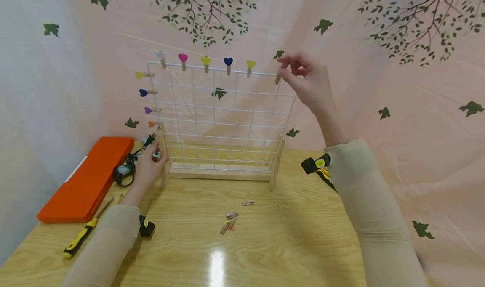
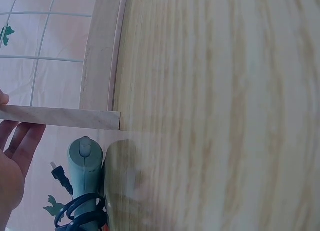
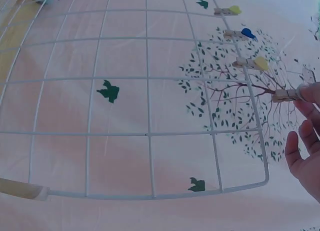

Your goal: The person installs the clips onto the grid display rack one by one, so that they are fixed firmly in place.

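A white wire grid [image 1: 223, 110] stands upright in a wooden stand [image 1: 219, 174]. My right hand [image 1: 308, 78] pinches a small wooden clothespin [image 3: 286, 95] by the grid's top right corner. In the right wrist view this clothespin is just off the top wire; its head is hidden by the fingers. My left hand [image 1: 147, 167] grips the stand's left post [image 2: 60, 117], thumb on one side and fingers on the other. Heart-topped clothespins, such as a pink one [image 1: 183, 59] and a dark blue one [image 1: 228, 64], sit along the top wire. Several more, including a purple one [image 1: 148, 110], line the left edge.
Several loose clothespins [image 1: 229, 224] lie in a small heap on the wooden table [image 1: 182, 253], with one [image 1: 248, 203] apart. To the left are an orange case [image 1: 81, 186], a yellow-black screwdriver [image 1: 79, 238] and a corded pale green tool [image 2: 85, 166].
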The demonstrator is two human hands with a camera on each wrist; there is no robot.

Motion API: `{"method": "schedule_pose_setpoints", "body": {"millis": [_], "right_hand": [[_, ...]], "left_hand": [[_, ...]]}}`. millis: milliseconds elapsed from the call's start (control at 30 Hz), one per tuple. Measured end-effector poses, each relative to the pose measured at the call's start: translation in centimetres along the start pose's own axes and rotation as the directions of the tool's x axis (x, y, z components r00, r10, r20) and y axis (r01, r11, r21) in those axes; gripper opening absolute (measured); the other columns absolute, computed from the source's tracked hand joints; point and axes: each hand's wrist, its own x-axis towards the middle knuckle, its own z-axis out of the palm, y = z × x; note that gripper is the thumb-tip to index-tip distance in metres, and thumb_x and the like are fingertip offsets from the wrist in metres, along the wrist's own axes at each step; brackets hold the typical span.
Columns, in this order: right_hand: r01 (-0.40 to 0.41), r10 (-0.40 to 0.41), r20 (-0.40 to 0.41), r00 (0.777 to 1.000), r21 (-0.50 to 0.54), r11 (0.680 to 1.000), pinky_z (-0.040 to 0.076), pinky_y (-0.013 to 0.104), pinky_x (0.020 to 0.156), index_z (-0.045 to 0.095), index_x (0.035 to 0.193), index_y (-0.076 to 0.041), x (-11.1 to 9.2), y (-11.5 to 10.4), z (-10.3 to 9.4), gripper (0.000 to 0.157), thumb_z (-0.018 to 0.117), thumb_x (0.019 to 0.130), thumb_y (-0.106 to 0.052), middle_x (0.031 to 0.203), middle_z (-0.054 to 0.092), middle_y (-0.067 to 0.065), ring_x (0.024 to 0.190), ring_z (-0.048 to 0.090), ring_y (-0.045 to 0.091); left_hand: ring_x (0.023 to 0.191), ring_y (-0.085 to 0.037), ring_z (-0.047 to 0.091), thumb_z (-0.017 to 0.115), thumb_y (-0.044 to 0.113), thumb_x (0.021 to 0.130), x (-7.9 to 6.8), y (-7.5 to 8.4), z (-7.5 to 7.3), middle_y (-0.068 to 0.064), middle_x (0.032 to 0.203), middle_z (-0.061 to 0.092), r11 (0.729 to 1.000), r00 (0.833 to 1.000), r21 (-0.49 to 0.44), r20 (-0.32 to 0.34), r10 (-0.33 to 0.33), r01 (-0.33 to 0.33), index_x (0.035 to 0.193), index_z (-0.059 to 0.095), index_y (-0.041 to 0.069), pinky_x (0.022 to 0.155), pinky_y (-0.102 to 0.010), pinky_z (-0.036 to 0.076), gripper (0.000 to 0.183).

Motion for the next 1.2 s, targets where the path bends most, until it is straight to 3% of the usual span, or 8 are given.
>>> {"method": "schedule_pose_setpoints", "body": {"millis": [233, 633, 900, 1000, 1200], "right_hand": [[-0.019, 0.019, -0.006, 1.0, -0.063, 0.998, 0.033, 0.019, 0.065, 0.065, 0.099, -0.002, 2.3, 0.3, 0.5, 0.019, 0.059, 0.085, -0.012, 0.092, 0.06, 0.008, 0.075, 0.041, 0.013], [-0.091, 0.096, 0.057, 0.994, -0.091, 0.992, 0.028, 0.022, 0.06, 0.066, 0.099, -0.002, 2.7, 1.4, 1.1, 0.02, 0.059, 0.085, -0.015, 0.086, 0.055, 0.004, 0.068, 0.035, 0.014], [-0.109, 0.118, 0.064, 0.991, -0.132, 0.985, 0.038, 0.02, 0.073, 0.062, 0.11, -0.006, 2.5, 1.7, 1.0, 0.026, 0.056, 0.087, -0.019, 0.099, 0.057, 0.007, 0.084, 0.042, 0.013], [-0.076, 0.082, 0.049, 0.995, -0.108, 0.991, 0.04, 0.022, 0.077, 0.06, 0.111, -0.006, 2.2, 1.6, 0.8, 0.028, 0.057, 0.087, -0.018, 0.099, 0.057, 0.009, 0.086, 0.043, 0.013], [0.093, -0.092, 0.025, 0.995, -0.041, 0.995, 0.042, 0.03, 0.077, 0.06, 0.103, 0.004, 0.1, 0.8, 0.9, 0.023, 0.061, 0.082, -0.007, 0.096, 0.058, 0.016, 0.082, 0.047, 0.019]], "left_hand": [[0.077, -0.028, 0.058, 0.056, 0.028, 0.087, 0.0, 0.1, -0.2, -0.018, 0.11, 0.056, 1.0, 1.0, 0.003, 0.007, -0.004, 0.004, 0.137, 0.035, 0.008, 0.071, -0.045, 0.041, 0.058], [0.077, -0.027, 0.058, 0.056, 0.028, 0.087, 0.1, 0.0, -0.2, -0.017, 0.109, 0.057, 1.0, 1.0, 0.012, 0.002, 0.003, -0.003, 0.137, 0.035, 0.007, 0.065, -0.041, 0.043, 0.058], [0.078, -0.027, 0.058, 0.056, 0.027, 0.087, 0.5, 0.1, -0.3, -0.017, 0.109, 0.056, 1.0, 1.0, 0.018, 0.012, -0.011, 0.011, 0.137, 0.035, 0.008, 0.065, -0.041, 0.044, 0.058], [0.077, -0.026, 0.057, 0.056, 0.027, 0.087, 0.4, 0.2, -0.3, -0.017, 0.109, 0.056, 1.0, 1.0, 0.016, 0.02, -0.006, 0.005, 0.137, 0.035, 0.008, 0.064, -0.04, 0.044, 0.058], [0.076, -0.025, 0.056, 0.057, 0.026, 0.086, 0.1, 0.0, -0.1, -0.017, 0.108, 0.056, 1.0, 1.0, 0.021, 0.016, -0.011, 0.01, 0.137, 0.035, 0.009, 0.061, -0.036, 0.043, 0.058]]}}
